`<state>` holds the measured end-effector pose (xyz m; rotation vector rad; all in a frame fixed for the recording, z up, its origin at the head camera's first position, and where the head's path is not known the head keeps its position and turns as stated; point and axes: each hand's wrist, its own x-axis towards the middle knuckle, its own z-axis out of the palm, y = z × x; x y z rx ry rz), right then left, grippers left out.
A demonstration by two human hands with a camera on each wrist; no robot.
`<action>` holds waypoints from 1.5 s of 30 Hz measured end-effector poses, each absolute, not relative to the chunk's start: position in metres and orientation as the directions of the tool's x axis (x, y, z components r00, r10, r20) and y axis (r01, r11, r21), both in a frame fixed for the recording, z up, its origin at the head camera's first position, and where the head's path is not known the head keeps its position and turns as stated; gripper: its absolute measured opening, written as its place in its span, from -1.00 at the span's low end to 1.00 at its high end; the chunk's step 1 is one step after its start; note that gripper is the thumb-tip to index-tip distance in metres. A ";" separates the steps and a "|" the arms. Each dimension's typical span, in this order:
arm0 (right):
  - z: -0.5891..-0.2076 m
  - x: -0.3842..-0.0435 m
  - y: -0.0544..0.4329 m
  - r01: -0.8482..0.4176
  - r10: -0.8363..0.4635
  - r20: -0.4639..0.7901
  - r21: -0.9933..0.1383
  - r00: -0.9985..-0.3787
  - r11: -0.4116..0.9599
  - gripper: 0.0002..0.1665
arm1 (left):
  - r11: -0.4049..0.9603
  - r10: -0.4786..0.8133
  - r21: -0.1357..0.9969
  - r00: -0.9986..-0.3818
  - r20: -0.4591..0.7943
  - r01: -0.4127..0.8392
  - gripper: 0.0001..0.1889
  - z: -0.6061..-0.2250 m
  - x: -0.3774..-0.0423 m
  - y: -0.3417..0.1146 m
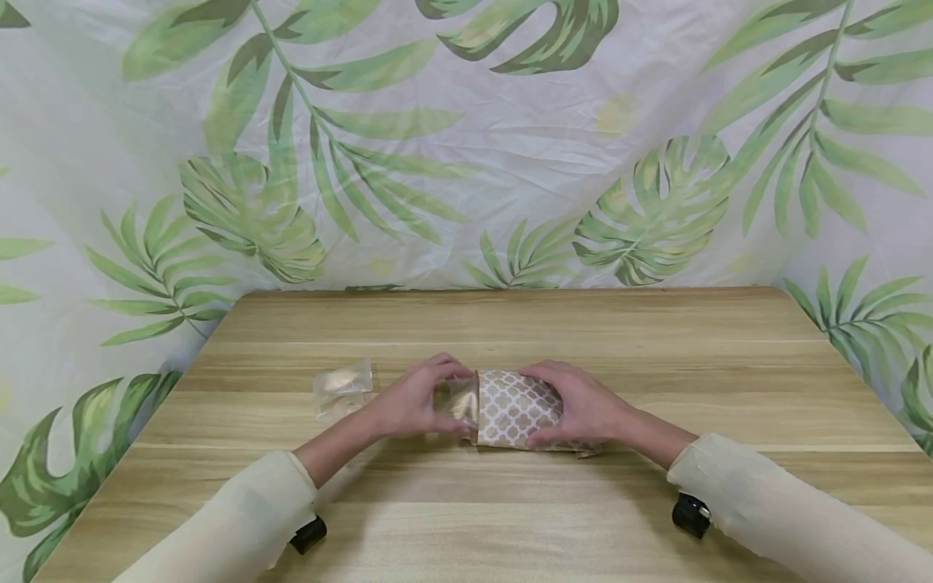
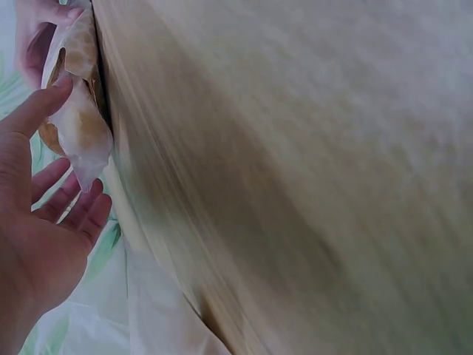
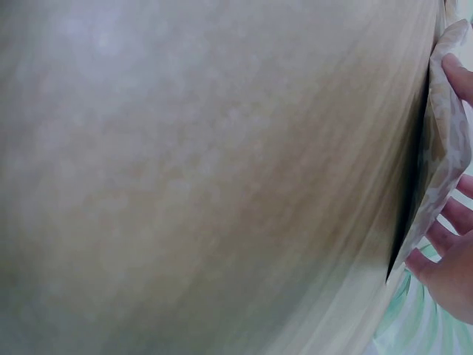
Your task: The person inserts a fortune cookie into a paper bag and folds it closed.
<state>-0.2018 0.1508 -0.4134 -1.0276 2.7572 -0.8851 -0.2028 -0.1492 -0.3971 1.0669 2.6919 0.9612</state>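
A: Pose?
B: Left hand, reaching from eight o'clock, is holding a clear packet, part-curled; right hand, from four, is gripping a patterned bag, likewise curled.
A: Contents?
B: Packet is protruding from the bag's nine-o'clock mouth; bag is resting on the surface, loose packets lying farther towards nine.

The bag bears a tan-and-white quatrefoil pattern — the backdrop, leafy green on white.

clear plastic packet: one end hidden in brown-and-white quatrefoil paper bag | bare right hand: cut by right-wrist view's edge | brown wooden tabletop: blurred there
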 end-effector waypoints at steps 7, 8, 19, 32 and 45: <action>-0.414 -0.202 0.151 -0.578 -0.619 0.130 -0.542 -0.774 0.609 0.16 | 0.561 0.657 0.584 -0.745 0.118 0.587 -0.19 -0.398 -0.204 -0.150; -0.414 -0.202 0.151 -0.578 -0.619 0.130 -0.543 -0.774 0.609 0.16 | 0.561 0.659 0.585 -0.743 0.113 0.586 -0.18 -0.398 -0.204 -0.150; -0.413 -0.203 0.152 -0.579 -0.622 0.128 -0.544 -0.772 0.607 0.17 | 0.527 0.670 0.646 -0.738 0.085 0.553 -0.20 -0.397 -0.204 -0.159; -0.415 -0.204 0.152 -0.583 -0.626 0.130 -0.544 -0.769 0.604 0.15 | 0.530 0.605 0.714 -0.794 0.061 0.458 -0.20 -0.398 -0.205 -0.157; -0.415 -0.203 0.151 -0.572 -0.618 0.126 -0.553 -0.776 0.605 0.16 | 0.497 0.589 0.718 -0.797 0.133 0.488 -0.26 -0.404 -0.202 -0.147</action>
